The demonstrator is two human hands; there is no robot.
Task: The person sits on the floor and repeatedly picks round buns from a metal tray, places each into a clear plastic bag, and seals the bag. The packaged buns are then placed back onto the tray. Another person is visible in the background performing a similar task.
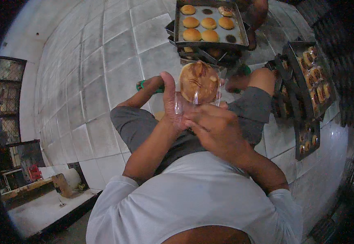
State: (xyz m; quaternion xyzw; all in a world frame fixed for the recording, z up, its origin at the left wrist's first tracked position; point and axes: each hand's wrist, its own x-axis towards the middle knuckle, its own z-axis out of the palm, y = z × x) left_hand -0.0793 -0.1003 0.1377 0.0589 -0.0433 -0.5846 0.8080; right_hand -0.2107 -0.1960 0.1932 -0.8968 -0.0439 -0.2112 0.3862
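Observation:
A round browned bun sits in a clear plastic bag in front of my lap. My left hand supports it from below, thumb stretched up along its left side; most of the fingers are hidden under the bun. At the near end of the bag, my right hand has its fingers pinched together on the plastic, close to my left wrist. Some of the plastic is hidden by the right fingers.
Just beyond the bun, a metal tray of golden buns rests on stacked trays. To the right stand more dark trays, the top one with bagged buns. Another person's leg is behind the stack. Grey tiles cover the floor.

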